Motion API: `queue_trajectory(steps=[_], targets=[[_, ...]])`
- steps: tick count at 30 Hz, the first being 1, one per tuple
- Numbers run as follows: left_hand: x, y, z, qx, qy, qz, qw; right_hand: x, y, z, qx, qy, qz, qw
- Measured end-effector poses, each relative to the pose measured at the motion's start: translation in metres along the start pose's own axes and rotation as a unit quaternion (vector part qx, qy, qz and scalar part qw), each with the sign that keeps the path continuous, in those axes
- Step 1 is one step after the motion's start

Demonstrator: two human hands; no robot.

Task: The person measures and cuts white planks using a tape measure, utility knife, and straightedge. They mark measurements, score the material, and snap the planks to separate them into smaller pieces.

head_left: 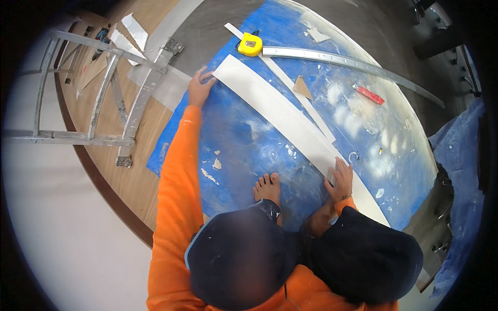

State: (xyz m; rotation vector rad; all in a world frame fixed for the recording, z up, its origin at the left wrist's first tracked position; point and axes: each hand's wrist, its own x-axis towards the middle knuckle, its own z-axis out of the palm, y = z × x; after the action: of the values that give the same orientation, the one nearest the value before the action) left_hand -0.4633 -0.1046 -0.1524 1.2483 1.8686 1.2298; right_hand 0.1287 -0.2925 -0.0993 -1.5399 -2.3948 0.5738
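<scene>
A long white board strip (280,122) lies slantwise across a blue sheet (233,140), from the far left towards the near right. At its far end my left hand (199,89) reaches out, fingers apart, their tips touching the corner. My right hand (341,182) rests flat on the strip's nearer part, fingers stretched out. Beyond the strip lies a thinner white strip (298,93), with a yellow tape measure (250,45) on its far part. A metal straightedge (342,58) runs rightwards from the tape measure.
A red-handled utility knife (369,95), a brown triangular scrap (302,87) and white scraps (317,34) lie on the sheet. A metal ladder (132,103) stands at the left on wooden flooring (137,194). More white offcuts (135,31) lie behind it. My bare foot (267,189) is on the sheet.
</scene>
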Motion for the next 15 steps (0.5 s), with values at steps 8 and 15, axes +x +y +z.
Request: queue_trajectory(steps=[8, 15], targets=[[0.005, 0.019, -0.007, 0.201, -0.027, 0.125, 0.971, 0.007, 0.009, 0.011, 0.019, 0.029, -0.015, 0.999], [-0.027, 0.086, 0.024, 0.391, -0.238, 0.433, 0.777, 0.012, 0.002, -0.003, 0.009, 0.012, -0.007, 1.000]])
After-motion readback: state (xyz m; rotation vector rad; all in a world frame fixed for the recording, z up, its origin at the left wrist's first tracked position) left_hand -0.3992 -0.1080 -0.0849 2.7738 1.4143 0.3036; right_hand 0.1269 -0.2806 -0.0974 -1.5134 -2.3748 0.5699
